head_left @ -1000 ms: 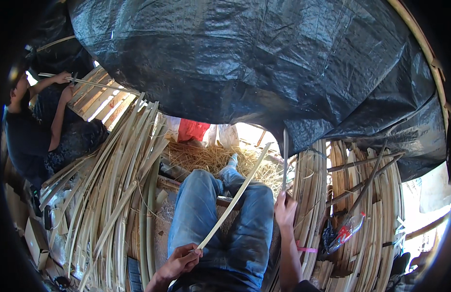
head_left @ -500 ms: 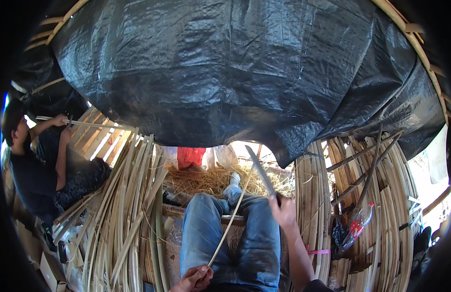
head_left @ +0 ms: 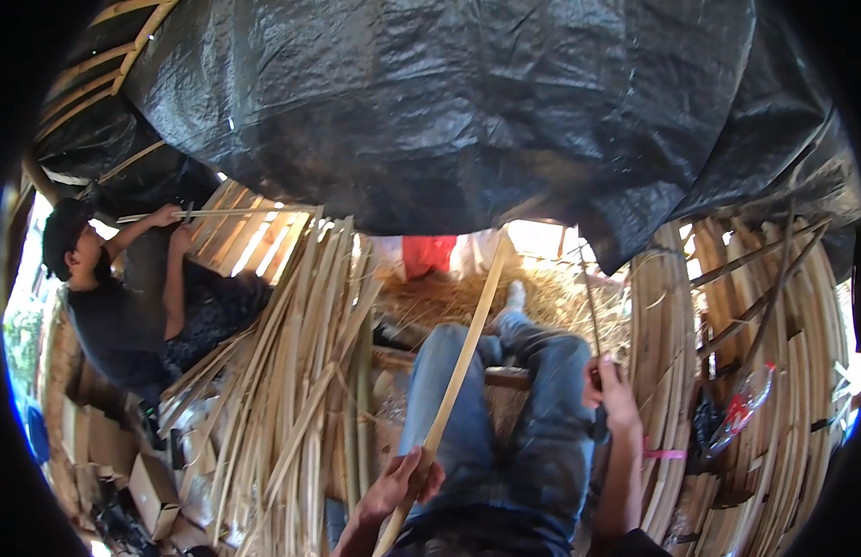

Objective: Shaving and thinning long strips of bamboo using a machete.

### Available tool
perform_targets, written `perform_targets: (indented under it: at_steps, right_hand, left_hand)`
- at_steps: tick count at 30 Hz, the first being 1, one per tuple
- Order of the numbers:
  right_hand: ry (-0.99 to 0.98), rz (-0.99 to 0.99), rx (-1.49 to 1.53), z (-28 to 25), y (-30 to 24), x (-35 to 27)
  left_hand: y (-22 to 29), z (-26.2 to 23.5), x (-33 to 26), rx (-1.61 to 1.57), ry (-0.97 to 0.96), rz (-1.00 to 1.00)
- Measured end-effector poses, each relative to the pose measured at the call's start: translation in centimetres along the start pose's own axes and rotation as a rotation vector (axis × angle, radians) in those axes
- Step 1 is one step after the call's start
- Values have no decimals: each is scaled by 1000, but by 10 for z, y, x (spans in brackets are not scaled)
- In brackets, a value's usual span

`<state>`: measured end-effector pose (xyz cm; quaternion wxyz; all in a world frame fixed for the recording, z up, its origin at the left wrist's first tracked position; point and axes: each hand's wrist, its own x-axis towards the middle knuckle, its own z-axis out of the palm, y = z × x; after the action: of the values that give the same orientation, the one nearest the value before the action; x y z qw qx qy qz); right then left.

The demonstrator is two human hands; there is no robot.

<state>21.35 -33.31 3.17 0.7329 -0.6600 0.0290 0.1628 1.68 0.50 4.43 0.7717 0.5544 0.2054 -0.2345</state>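
While left hand (head_left: 404,480) grips bamboo strip (head_left: 467,339) higher, right hand (head_left: 614,390) lowered, clasping knife (head_left: 590,311).

clear plastic wrapper (head_left: 741,408), right, among canes

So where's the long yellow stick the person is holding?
The long pale yellow bamboo strip runs up the middle of the head view, held low by the left hand, crossing the blue-jeaned legs.

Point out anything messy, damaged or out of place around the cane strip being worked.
Nothing looks damaged. The left hand grips the long cane strip; the right hand holds a thin blade. Loose cane strips lie fanned untidily to the left, and shavings litter the ground ahead.
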Motion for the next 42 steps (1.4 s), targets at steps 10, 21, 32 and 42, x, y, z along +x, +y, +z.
perform_targets:
  at_steps: [10, 21, 32, 42]
  right_hand:
    - [-454, -157, 432, 7, -27, -25]
    - [-454, -65, -68, 33, -21, -63]
    - [-224, -154, 123, 37, 19, -76]
    - [-29, -67, 70, 49, 36, -77]
  left_hand:
    - [0, 1, 2, 39, 75, 55]
    - [3, 9, 7, 41, 128, 6]
    - [8, 3, 12, 120, 125, 209]
    - [-5, 4, 0, 363, 253, 183]
